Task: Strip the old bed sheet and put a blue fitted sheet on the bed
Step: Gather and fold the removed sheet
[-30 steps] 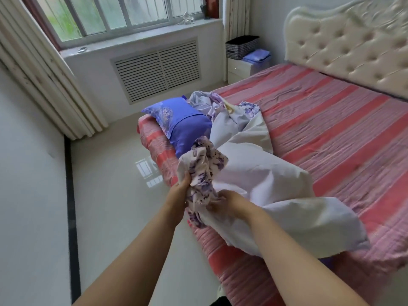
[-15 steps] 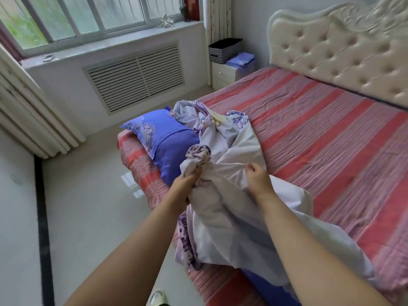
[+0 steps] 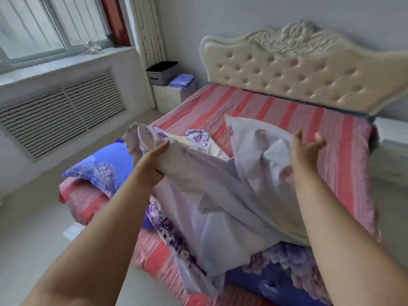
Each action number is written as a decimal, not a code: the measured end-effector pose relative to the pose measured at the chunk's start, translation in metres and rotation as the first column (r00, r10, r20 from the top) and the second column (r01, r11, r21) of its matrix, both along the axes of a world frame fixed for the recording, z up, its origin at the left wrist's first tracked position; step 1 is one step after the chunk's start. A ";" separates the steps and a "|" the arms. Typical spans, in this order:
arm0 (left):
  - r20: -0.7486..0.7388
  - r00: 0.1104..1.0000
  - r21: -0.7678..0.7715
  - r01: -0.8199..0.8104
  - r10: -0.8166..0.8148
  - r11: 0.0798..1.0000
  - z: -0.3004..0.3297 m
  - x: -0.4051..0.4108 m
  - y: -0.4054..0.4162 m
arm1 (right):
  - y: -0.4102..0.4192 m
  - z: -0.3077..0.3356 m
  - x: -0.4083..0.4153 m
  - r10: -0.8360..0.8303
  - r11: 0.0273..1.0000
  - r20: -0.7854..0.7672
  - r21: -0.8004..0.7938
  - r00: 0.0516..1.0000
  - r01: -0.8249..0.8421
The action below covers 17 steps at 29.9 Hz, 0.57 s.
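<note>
The old sheet (image 3: 220,195), pale lilac with a purple flower print, billows in a loose heap over the near part of the bed (image 3: 287,111), which shows a red and pink striped cover. My left hand (image 3: 152,164) lies against the sheet's left side with its fingers stretched out straight. My right hand (image 3: 306,149) is raised behind the sheet's right side, fingers spread, holding nothing. A blue pillow (image 3: 106,166) rests on the bed's near left corner. Blue flowered fabric (image 3: 276,283) lies under the sheet at the bottom edge.
A cream tufted headboard (image 3: 309,69) stands at the far end. Left of it, a nightstand (image 3: 167,96) carries a dark basket (image 3: 162,72) and a folded blue cloth (image 3: 182,80). A vent grille (image 3: 61,120) sits under the window. Bare floor runs along the bed's left side.
Both hands have risen and opened, letting go of the bunched sheet, which now billows forward over the bed. My view has swung right toward the headboard.
</note>
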<state>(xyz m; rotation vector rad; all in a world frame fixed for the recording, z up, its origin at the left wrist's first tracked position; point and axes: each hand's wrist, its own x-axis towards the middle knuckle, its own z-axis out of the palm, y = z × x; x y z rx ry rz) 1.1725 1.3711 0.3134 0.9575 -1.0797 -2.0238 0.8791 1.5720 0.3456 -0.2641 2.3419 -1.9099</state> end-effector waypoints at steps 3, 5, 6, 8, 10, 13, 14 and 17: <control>0.134 0.989 0.099 0.052 -0.065 0.994 -0.025 0.022 -0.013 | -0.018 -0.052 0.062 0.364 0.779 -0.039 0.560 0.931 -0.281; 0.147 0.989 0.187 -0.010 -0.018 0.982 -0.043 0.040 -0.021 | -0.028 -0.087 0.101 0.481 0.435 0.178 0.801 0.859 -0.410; 0.169 0.985 0.221 -0.058 0.020 0.973 -0.056 0.050 -0.027 | -0.033 -0.101 0.121 0.462 0.338 0.225 0.849 0.858 -0.405; 0.242 0.970 0.263 -0.104 0.039 0.959 -0.076 0.070 -0.035 | -0.044 -0.120 0.164 0.476 0.410 0.129 0.842 0.870 -0.349; 0.231 0.972 0.308 -0.025 -0.049 0.951 -0.096 0.086 -0.037 | -0.060 -0.130 0.207 0.562 0.523 0.166 0.688 0.810 -0.504; 0.053 0.986 0.327 0.133 -0.159 0.936 -0.106 0.100 -0.031 | -0.087 -0.136 0.261 0.541 0.562 0.536 0.342 0.648 -0.753; 0.022 0.985 0.340 0.153 -0.171 0.928 -0.107 0.103 -0.030 | -0.092 -0.138 0.273 0.508 0.609 0.610 0.244 0.608 -0.754; 0.007 0.990 0.342 0.129 -0.139 0.931 -0.108 0.113 -0.035 | -0.098 -0.146 0.290 0.501 0.744 0.702 -0.051 0.507 -0.666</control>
